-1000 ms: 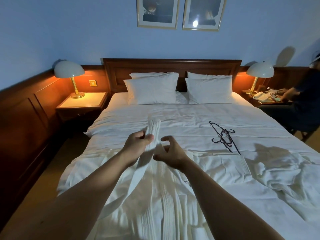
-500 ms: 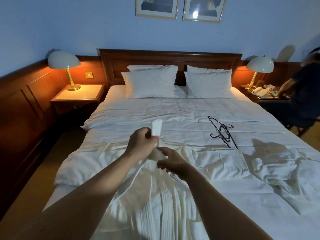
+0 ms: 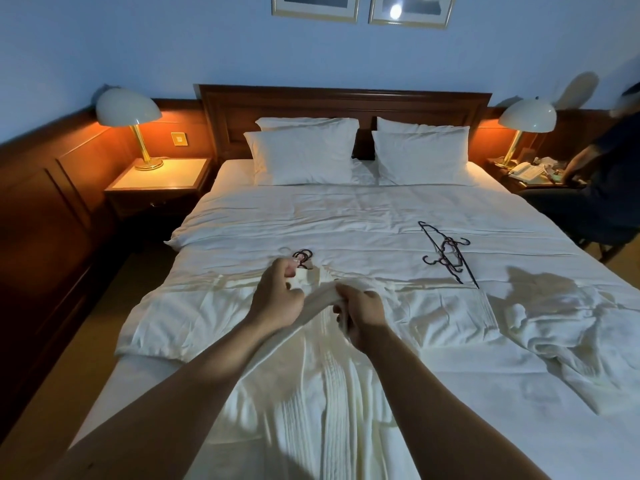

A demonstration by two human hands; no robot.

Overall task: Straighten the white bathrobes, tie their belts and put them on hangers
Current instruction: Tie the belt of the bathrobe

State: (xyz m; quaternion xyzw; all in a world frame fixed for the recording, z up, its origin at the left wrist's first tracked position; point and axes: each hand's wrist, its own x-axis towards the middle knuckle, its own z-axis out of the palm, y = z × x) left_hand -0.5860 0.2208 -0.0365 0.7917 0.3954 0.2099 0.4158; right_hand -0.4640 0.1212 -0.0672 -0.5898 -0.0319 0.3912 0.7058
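Bathrobe [image 3: 322,386] belt [image 3: 320,295] (white) gripped by both hands' fingers [image 3: 281,271], left [image 3: 277,299] and right [image 3: 363,311].

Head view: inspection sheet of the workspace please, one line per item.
Surface: made bed with white duvet, two pairs of pillows at the headboard.
Job's things: bathrobe spread flat in front, hanger hooks showing at its collar; second bathrobe crumpled at right; spare dark hangers lying on the duvet.
Clutter: telephone and papers on the right nightstand.
Grippers: left hand and right hand both grip the white belt over the robe's chest.
Cables: nothing seen.
Surroundings: lit lamps on both nightstands, two framed pictures above, another person seated at right edge.
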